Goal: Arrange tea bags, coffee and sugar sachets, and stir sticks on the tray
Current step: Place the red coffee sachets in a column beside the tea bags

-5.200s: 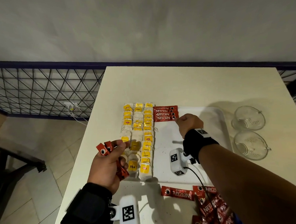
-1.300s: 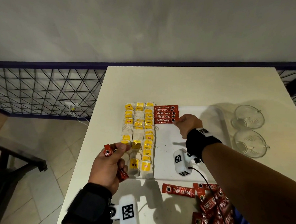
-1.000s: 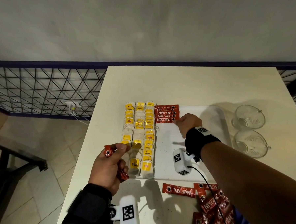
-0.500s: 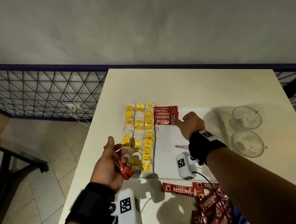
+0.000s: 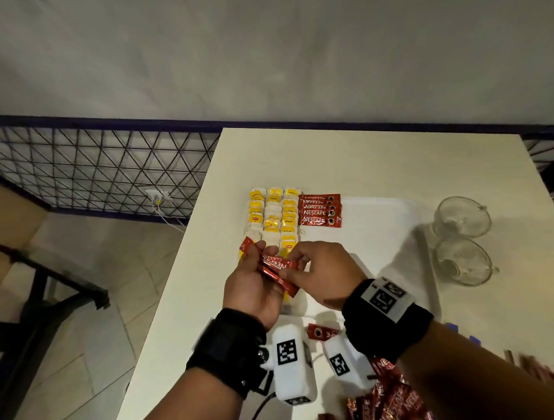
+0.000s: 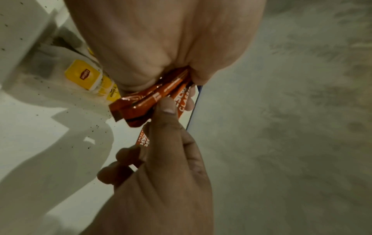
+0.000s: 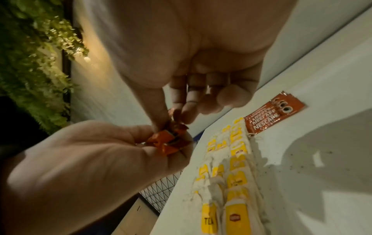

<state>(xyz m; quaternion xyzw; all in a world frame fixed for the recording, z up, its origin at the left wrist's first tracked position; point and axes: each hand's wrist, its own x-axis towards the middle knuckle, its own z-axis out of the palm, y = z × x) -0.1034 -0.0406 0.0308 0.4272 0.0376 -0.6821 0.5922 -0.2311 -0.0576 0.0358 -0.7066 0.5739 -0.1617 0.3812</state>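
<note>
Right hand (image 5: 328, 273), back from the tray (image 5: 383, 236), pinches a coffee sachet (image 5: 277, 264) from the left hand's (image 5: 254, 286) clutched bundle: next placement pending.

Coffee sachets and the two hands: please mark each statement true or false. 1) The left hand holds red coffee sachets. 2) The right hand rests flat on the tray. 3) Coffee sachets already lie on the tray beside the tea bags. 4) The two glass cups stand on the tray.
1) True: the left hand grips several coffee sachets.
2) False: the right hand pinches a sachet in the left hand's bundle.
3) True: a stack of sachets lies on the tray beside the tea bags.
4) False: the glass cups stand on the table, right of the tray.
</note>
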